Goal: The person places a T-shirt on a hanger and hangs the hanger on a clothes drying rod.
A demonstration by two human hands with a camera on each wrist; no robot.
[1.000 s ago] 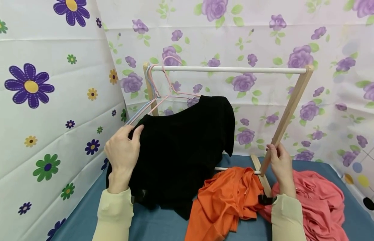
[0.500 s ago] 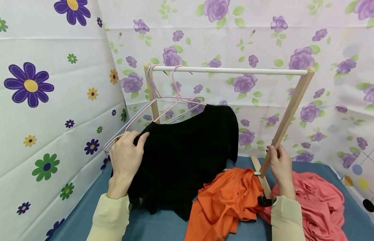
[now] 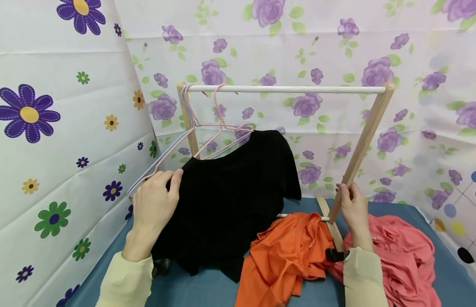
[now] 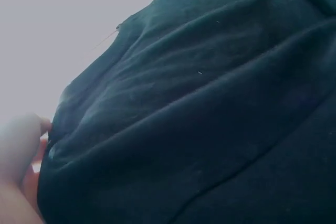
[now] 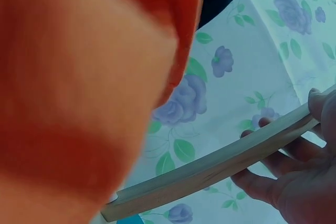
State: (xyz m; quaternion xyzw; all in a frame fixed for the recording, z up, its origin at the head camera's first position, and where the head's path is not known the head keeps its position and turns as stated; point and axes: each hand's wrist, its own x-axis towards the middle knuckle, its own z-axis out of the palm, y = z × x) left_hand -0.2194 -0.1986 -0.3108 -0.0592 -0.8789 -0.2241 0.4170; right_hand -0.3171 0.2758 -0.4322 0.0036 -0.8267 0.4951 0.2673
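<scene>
Here's the left hand (image 3: 157, 198), up at the near shoulder of the black shirt (image 3: 230, 196) — thumb on the front, fingers round behind, pinching the cloth. The left wrist view shows fingertips right at the fabric's edge, with folds running away from them.

The shirt is on the pink hanger (image 3: 221, 124), whose hook sits over the white rail (image 3: 299, 89) toward its left end. The far shoulder slopes off to the right with its short sleeve dangling, and the body drops in front of the rack toward the table (image 3: 191, 290); whether the whole hem rests there, I can't tell.

Just left of that hook, a blue hanger (image 3: 169, 148) and another pink one crowd the left post (image 3: 192, 143), their lower ends poking out beyond the hand.

Over on the other side, the right hand (image 3: 354, 209) grips the right post (image 3: 362, 149) low down, thumb on one side, fingers on the other — the right wrist view confirms that hold.

Between the hands lies the orange cloth (image 3: 291, 251), crumpled across the front of the rack's foot. The coral cloth (image 3: 406, 251) is heaped beside the right forearm. Behind everything hangs a sheet (image 3: 280, 55) of purple roses.
</scene>
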